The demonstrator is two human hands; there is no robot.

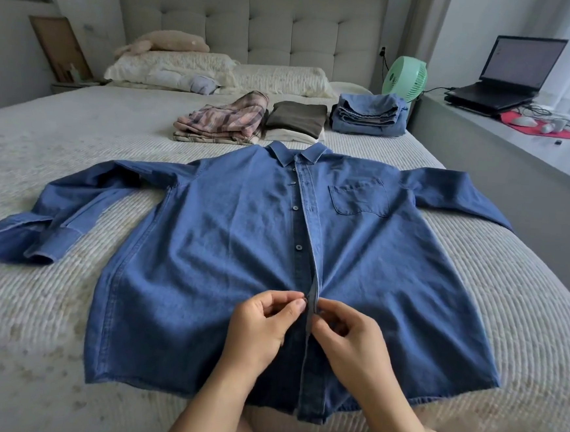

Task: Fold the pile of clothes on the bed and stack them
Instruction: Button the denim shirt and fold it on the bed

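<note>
Denim shirt point(240, 246) lies flat on the bed point(524, 320), soft but rather heavy. Left hand point(261, 323) and right hand point(349, 340) pinch its placket; sleeves and shoulders look like better holds for folding.

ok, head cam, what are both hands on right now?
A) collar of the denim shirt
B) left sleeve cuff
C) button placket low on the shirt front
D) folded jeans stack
C: the left hand and right hand both pinch the placket low on the denim shirt, which lies spread flat on the bed; collar, cuffs and stacks are untouched.
</note>
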